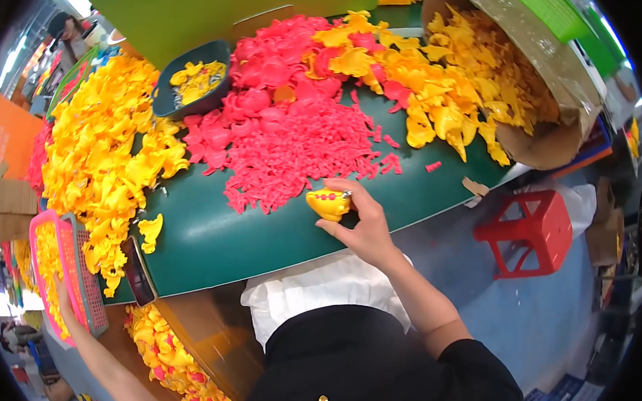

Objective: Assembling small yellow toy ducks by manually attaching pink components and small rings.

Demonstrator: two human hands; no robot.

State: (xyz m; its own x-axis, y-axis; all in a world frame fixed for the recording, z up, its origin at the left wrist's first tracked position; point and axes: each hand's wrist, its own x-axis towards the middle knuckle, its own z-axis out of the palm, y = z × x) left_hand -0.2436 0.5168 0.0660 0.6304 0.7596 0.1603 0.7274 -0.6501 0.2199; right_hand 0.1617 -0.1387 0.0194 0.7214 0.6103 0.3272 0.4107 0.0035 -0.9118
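Note:
My right hand (369, 231) is pinched around a small rounded yellow plastic toy piece (327, 204) over the near part of the green table (215, 245). Red dots run in a row along the piece, and a bit of silver metal shows at its end. My left arm stretches out to the far left, where my left hand (63, 301) is at the pink plastic basket (75, 259), among small yellow parts (47, 253). The fingers of that hand are too small and hidden to make out.
Heaps of yellow parts (93, 142) and red parts (290, 110) cover much of the table. A dark bin (169, 103) holds small yellow pieces. At the right, a cardboard box (553, 134) spills yellow parts; a red stool (528, 231) stands below. A filled carton (172, 357) sits under the table.

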